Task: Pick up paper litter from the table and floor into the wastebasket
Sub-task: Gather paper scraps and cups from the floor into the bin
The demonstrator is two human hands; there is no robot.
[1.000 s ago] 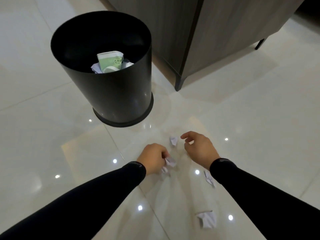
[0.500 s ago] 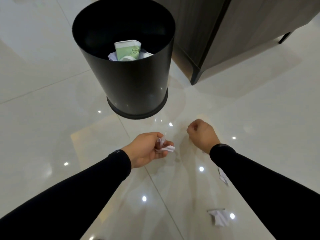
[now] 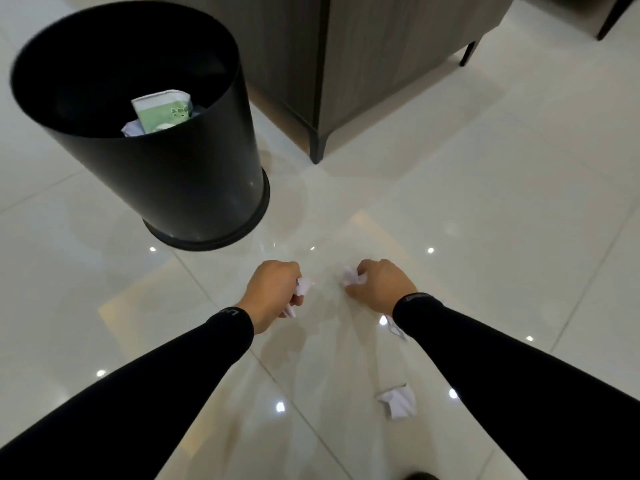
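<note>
We hold crumpled paper in both fists: our left hand [image 3: 273, 292] grips one white wad [image 3: 302, 285], our right hand [image 3: 379, 284] another [image 3: 352, 276]. The black wastebasket [image 3: 166, 174] stands ahead and to the left, nearer the left hand, its mouth open upward.

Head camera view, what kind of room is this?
Probably an indoor living or office space: glossy cream floor tiles reflecting ceiling lights, a dark wood-grain cabinet on short black legs, and a round black wastebasket holding paper.
</note>
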